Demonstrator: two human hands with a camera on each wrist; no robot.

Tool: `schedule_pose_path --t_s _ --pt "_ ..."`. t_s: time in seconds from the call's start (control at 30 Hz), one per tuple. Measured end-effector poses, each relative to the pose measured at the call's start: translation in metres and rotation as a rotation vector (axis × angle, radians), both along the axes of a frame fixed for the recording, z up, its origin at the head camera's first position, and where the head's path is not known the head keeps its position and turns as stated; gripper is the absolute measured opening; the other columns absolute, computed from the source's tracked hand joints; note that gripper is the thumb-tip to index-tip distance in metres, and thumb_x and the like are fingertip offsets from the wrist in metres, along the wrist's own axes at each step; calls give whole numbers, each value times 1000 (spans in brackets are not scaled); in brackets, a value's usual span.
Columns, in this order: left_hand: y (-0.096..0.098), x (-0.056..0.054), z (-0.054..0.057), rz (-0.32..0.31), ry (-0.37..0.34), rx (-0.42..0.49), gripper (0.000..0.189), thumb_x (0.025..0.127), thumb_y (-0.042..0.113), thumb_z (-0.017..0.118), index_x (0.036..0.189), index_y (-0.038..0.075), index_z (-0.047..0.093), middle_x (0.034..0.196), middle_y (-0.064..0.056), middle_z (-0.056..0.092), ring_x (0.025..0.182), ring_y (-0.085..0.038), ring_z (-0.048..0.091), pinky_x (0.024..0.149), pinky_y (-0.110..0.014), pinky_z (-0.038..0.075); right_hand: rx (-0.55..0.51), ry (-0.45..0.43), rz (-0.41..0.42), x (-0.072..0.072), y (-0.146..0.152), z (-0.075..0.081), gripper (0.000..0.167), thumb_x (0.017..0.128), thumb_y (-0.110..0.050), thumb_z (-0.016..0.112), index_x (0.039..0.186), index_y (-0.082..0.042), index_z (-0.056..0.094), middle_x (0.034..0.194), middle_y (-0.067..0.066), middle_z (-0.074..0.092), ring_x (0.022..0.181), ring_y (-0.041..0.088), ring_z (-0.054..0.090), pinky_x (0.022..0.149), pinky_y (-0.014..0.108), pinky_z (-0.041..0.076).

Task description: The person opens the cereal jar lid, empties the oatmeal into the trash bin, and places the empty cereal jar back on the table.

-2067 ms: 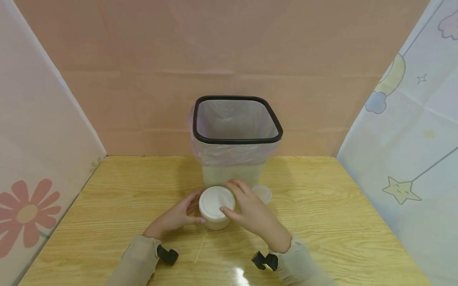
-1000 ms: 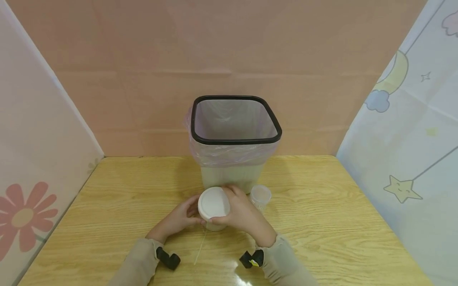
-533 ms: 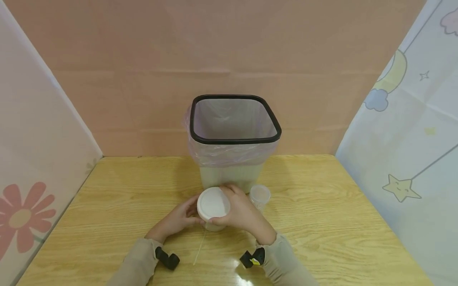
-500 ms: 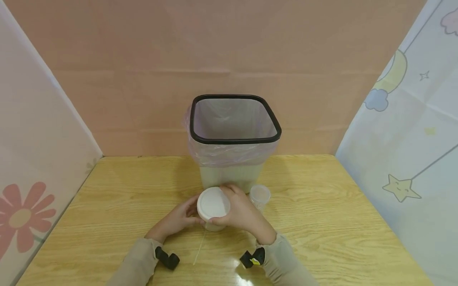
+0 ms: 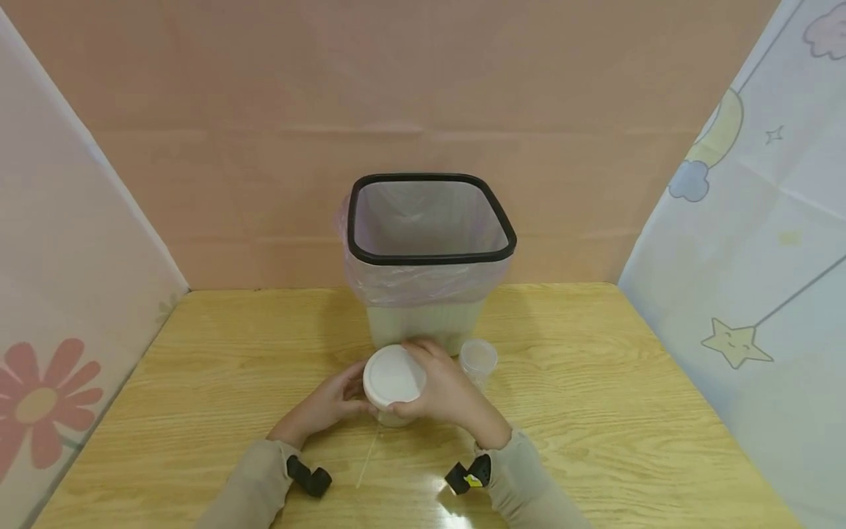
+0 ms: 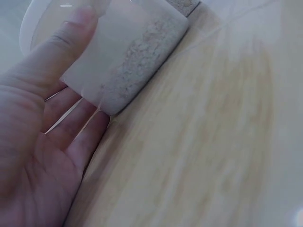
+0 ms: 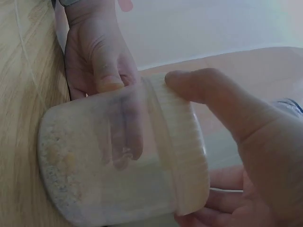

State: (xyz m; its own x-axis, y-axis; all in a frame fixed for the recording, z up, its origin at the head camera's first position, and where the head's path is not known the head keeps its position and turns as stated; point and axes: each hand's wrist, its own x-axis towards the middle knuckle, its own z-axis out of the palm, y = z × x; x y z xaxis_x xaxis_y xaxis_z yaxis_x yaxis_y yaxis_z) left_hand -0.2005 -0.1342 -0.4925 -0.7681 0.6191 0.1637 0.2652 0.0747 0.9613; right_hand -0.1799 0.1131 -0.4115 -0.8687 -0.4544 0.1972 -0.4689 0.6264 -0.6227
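A clear plastic jar [image 7: 99,175] with a ribbed white screw lid [image 5: 394,376] stands upright on the table, near the bin. Pale crumbly material covers its bottom. My left hand [image 5: 324,404] holds the jar's body from the left, its thumb on the near side in the left wrist view. From the right, my right hand [image 5: 444,389] grips the lid's rim with thumb and curled fingers; some fingertips are hidden behind it. Just beyond my right hand is a smaller clear container [image 5: 479,358], its lower part partly covered by that hand.
A pale bin [image 5: 426,319] with a black rim and a thin purplish liner stands behind the jar. A thin pale strand or stick [image 5: 367,459] lies on the wooden table [image 5: 595,411] in front of it. Fabric walls rise at the back and both sides.
My right hand has moved left and its spread fingers have closed around the lid's rim, exposing more of the smaller container. Over the last second the hands have barely moved.
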Motion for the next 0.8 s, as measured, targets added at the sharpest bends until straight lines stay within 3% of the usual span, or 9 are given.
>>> schedule_pose_path --t_s 0.23,0.47,0.8 --pt "-2 0 -3 20 -22 -3 84 90 13 77 156 -5 28 158 -27 33 139 -45 41 110 -30 42 -178 -90 11 4 3 -16 98 70 -27 94 149 0 43 148 21 44 130 39 49 105 60 45" --pt "-1 -1 -5 21 2 4 82 90 12 77 155 -7 30 156 -29 35 137 -47 44 109 -29 44 -354 -197 -15 10 8 -35 105 72 -23 95 154 -5 31 148 14 48 135 33 48 111 53 43" --pt "-2 -2 -4 -4 -17 2 81 94 14 74 157 -4 27 161 -26 27 141 -46 38 110 -22 41 -395 -148 -45 11 10 -39 90 71 -23 96 146 -9 48 139 8 59 128 29 56 106 50 49"
